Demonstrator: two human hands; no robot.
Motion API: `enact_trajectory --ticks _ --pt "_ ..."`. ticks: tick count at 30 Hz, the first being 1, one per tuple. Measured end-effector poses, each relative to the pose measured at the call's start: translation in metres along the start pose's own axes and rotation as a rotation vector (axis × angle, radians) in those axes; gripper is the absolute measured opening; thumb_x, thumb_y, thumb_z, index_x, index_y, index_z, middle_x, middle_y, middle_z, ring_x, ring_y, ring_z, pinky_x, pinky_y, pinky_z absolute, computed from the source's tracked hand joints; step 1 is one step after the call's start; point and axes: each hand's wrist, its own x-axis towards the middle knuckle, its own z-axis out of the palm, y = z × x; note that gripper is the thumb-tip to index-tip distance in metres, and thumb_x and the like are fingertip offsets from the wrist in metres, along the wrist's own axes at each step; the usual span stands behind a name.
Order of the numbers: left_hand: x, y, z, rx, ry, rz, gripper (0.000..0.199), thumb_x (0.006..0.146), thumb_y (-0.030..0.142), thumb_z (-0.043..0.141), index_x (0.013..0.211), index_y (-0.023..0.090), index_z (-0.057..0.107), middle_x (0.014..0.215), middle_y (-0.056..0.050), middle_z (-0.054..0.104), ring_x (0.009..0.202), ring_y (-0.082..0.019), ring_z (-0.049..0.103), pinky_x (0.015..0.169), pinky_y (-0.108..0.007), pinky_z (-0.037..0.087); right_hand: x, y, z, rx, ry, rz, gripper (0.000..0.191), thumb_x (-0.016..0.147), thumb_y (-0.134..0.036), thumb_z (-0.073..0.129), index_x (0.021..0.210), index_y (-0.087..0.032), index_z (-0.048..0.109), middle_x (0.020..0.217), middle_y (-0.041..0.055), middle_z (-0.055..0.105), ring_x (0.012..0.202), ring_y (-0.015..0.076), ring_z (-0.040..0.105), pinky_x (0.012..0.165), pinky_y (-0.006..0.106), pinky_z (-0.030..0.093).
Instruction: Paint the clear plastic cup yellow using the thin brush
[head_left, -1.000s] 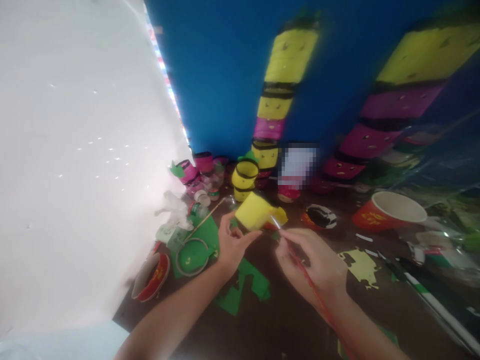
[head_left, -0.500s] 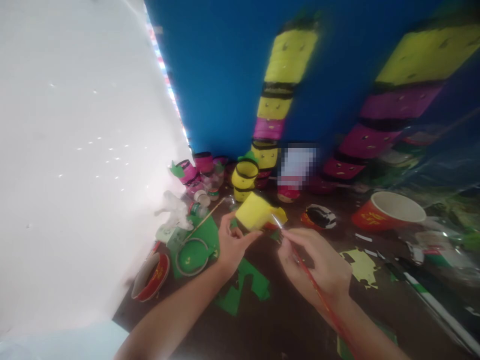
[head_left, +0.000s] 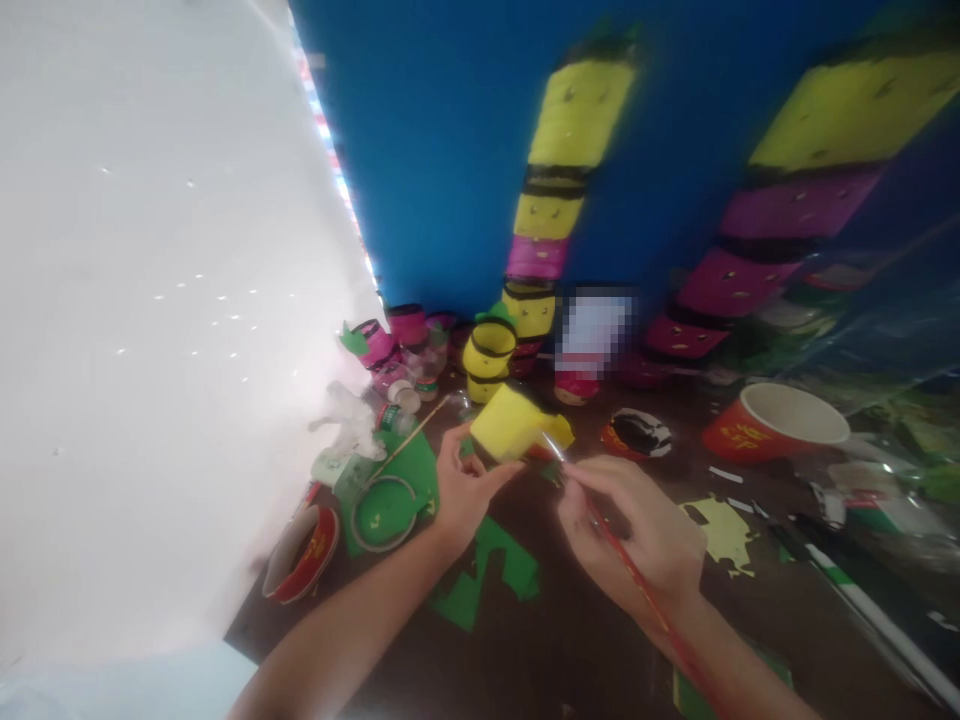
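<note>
My left hand is closed around a yellow cup-like piece, thumb along its lower side and fingers partly hidden by it. Between the fingers and thumb of my right hand is a paintbrush with a thin red handle. Its pale tip meets or nearly meets the yellow piece's right side; blur hides which. Just behind that tip shows a yellow-smeared container with some red on it. Farther right sits a low cut-down cup with black inside.
A red paper cup stands at right; a red cup ring lies at left. Green paper scraps and a yellow scrap lie on the dark table. Yellow painted cups stand behind my hands, before a blue wall.
The brush tip has shifted very slightly at the yellow piece's right side. My left hand and the yellow piece look unmoved.
</note>
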Motion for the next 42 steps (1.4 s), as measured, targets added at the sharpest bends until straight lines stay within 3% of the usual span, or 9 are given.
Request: enact_trajectory --ticks 11,16,28,34,42 --pt "0.0008 -0.0001 -0.0001 -0.004 0.003 -0.008 0.059 0.051 0.033 0.081 0.1 0.021 0.05 0.07 0.008 0.049 0.044 -0.001 0.034 0.042 -0.017 0.027 -0.0018 0.0015 0.0036 -0.038 -0.006 -0.012 0.019 0.074 -0.01 0.058 0.091 -0.02 0.059 0.079 0.0034 0.066 0.072 0.0159 0.065 0.065 0.028 0.054" --pt "0.0004 0.0 -0.0003 -0.004 -0.002 -0.011 0.059 0.053 0.032 0.08 0.102 0.021 0.05 0.065 0.009 0.045 0.044 -0.001 0.033 0.042 -0.017 0.026 -0.0011 0.0002 0.0016 0.049 0.0 -0.046 0.02 0.07 -0.007 0.059 0.087 -0.02 0.058 0.075 0.0021 0.065 0.068 0.0147 0.063 0.061 0.027 0.053" --pt "0.0006 -0.0005 -0.0004 -0.022 -0.001 -0.019 0.059 0.051 0.032 0.081 0.1 0.02 0.05 0.063 0.01 0.046 0.043 -0.001 0.033 0.041 -0.016 0.026 0.0002 0.0032 0.0023 -0.025 0.012 -0.014 0.02 0.073 -0.008 0.058 0.09 -0.019 0.058 0.079 0.0032 0.066 0.072 0.015 0.063 0.066 0.028 0.053" --pt "0.0006 -0.0023 -0.0011 -0.017 -0.006 -0.019 0.059 0.053 0.031 0.08 0.102 0.02 0.049 0.061 0.01 0.044 0.044 -0.001 0.034 0.042 -0.015 0.027 0.0004 0.0016 0.0006 0.098 -0.019 -0.043 0.018 0.071 -0.006 0.058 0.084 -0.018 0.058 0.072 0.0022 0.063 0.067 0.0141 0.061 0.062 0.026 0.052" --pt "0.0002 -0.0011 -0.0012 0.005 -0.02 0.003 0.057 0.055 0.031 0.08 0.101 0.02 0.049 0.068 0.009 0.045 0.044 0.0 0.033 0.042 -0.016 0.027 0.001 0.0029 -0.0001 0.002 0.021 -0.014 0.022 0.073 -0.007 0.058 0.091 -0.02 0.058 0.08 0.003 0.065 0.073 0.0151 0.063 0.067 0.028 0.052"
